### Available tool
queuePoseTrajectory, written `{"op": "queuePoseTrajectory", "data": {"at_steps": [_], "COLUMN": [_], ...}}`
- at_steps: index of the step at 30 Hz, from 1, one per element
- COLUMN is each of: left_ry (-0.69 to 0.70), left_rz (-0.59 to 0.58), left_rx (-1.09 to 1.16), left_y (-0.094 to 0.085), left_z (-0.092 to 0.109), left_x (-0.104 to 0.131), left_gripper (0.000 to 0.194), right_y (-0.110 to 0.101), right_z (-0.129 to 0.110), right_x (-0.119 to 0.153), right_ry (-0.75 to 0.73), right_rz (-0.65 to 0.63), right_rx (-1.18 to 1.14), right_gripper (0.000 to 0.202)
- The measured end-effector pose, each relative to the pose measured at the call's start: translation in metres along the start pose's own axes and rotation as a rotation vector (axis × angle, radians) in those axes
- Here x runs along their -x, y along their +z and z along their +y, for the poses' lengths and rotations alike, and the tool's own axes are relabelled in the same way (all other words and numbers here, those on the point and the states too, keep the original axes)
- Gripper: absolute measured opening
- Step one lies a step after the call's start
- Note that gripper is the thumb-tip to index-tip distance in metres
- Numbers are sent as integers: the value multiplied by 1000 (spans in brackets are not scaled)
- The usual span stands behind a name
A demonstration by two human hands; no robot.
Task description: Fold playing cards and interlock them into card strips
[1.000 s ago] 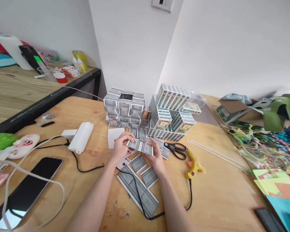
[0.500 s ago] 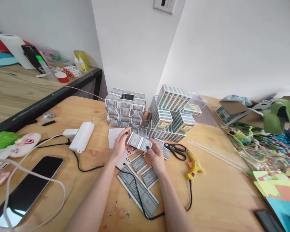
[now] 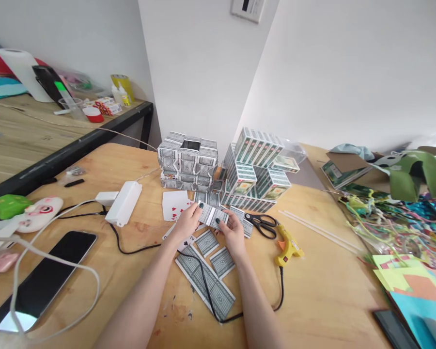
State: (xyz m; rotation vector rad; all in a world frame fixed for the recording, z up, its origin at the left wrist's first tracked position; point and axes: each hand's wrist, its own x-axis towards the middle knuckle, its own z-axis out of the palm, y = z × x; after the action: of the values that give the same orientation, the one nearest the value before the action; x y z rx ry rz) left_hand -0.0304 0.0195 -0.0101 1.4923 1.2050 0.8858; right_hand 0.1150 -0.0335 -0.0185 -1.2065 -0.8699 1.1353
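A folded grey patterned card piece [image 3: 212,215] is held above the table between both hands. My left hand [image 3: 187,221] pinches its left end, and my right hand [image 3: 234,230] grips the right end with the thumb on top. Beneath and beside the hands lie face-up playing cards [image 3: 174,203], two small folded cards [image 3: 222,262] and a long joined card strip [image 3: 205,281] crossed by a black cable. Behind the hands stands a block built from folded cards [image 3: 189,162] with a rectangular opening on top.
Stacked card boxes [image 3: 256,169] stand behind to the right. Black scissors [image 3: 263,225] and a yellow glue gun [image 3: 288,246] lie right of my hands. At left are a white power adapter [image 3: 123,203], cables and a phone [image 3: 43,281]. Coloured scraps [image 3: 403,218] fill the right edge.
My left hand has shifted slightly right along the card piece, its fingers closing in more. More of the face-up cards with red hearts shows left of it. The view has moved slightly.
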Motion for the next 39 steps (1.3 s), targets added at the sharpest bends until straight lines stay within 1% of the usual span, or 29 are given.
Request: {"op": "queuePoseTrajectory", "data": {"at_steps": [2,4,6,8,10,12,15,16,19,21,25,27,28,30,31,32,33,35,36,37,39], "left_ry": [27,35,25,24,55,114,194,201,172,129,-67,-149,-181,-239,-254,-257,-251,-249,-257,-273,-305], "left_rz": [21,47,78,113,151,143,101,96,33,-6,4,-14,-47,-115,-123,-108,-68,28,48,38,-26], "left_rx": [-25,-26,-20,-59,-183,-337,-547,-615,-739,-801,-988,-1037,-1034,-998,-987,-991,-1010,-1062,-1080,-1083,-1054], "left_y": [-1,-6,-14,-25,-34,-40,-39,-38,-38,-41,-52,-55,-56,-56,-56,-56,-55,-55,-55,-55,-55], "left_z": [4,9,13,16,17,15,12,10,9,10,14,16,18,20,22,23,24,24,24,24,23], "left_x": [1,2,2,2,4,9,19,22,29,33,38,39,40,41,42,42,42,43,43,43,42], "left_gripper": [28,29,26,28,28,25,26,30,45,52,66,65,61,52,51,51,54,61,62,61,56], "right_y": [1,1,-2,-8,-17,-27,-42,-47,-59,-65,-71,-70,-68,-65,-63,-61,-60,-57,-56,-55,-53], "right_z": [2,2,0,-6,-15,-24,-33,-34,-31,-27,-25,-27,-28,-31,-33,-35,-36,-38,-39,-39,-41], "right_x": [0,2,4,6,8,11,19,22,33,40,46,41,37,25,18,10,3,-10,-15,-19,-25], "right_ry": [-9,-5,0,-3,-64,-133,-151,-151,-169,-176,-122,-140,-163,-229,-268,-303,-321,-298,-287,-279,-268], "right_rz": [28,33,46,74,120,111,84,79,136,187,230,248,246,203,168,132,82,15,-6,-15,-28], "right_rx": [6,1,8,76,239,434,618,658,698,736,893,941,958,1005,1039,1074,1116,1200,1213,1222,1237], "right_gripper": [34,33,32,30,25,16,5,5,4,4,12,16,19,25,28,29,31,33,33,33,35]}}
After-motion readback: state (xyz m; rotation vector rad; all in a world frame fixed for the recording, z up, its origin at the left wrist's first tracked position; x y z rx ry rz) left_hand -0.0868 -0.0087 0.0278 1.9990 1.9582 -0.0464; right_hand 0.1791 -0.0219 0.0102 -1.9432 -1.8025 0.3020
